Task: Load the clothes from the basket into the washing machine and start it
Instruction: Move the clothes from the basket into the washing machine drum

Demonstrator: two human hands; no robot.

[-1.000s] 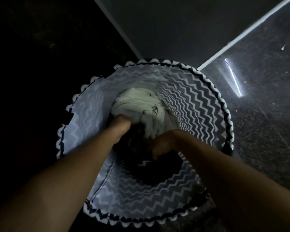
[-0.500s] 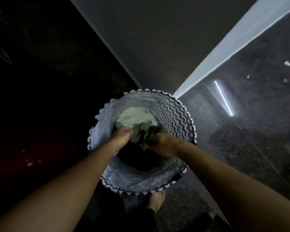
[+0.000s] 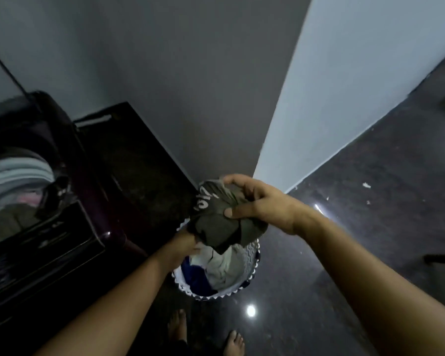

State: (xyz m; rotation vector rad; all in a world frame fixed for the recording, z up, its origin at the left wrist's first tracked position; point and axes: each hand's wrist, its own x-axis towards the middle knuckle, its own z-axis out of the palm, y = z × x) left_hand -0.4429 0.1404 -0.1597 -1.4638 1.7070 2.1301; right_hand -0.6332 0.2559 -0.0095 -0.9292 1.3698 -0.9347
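Two hands at garment (image 3: 216, 224) above basket (image 3: 253, 269) rim: right hand (image 3: 262, 201) grips, left hand (image 3: 184, 244) grip hidden; washer (image 3: 49, 201) leftward.

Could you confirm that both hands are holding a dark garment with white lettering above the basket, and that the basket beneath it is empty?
Not quite: the basket is not empty. The head view shows white and blue clothes lying in it. The rest is right: the left hand and the right hand hold the dark garment with white lettering above it.
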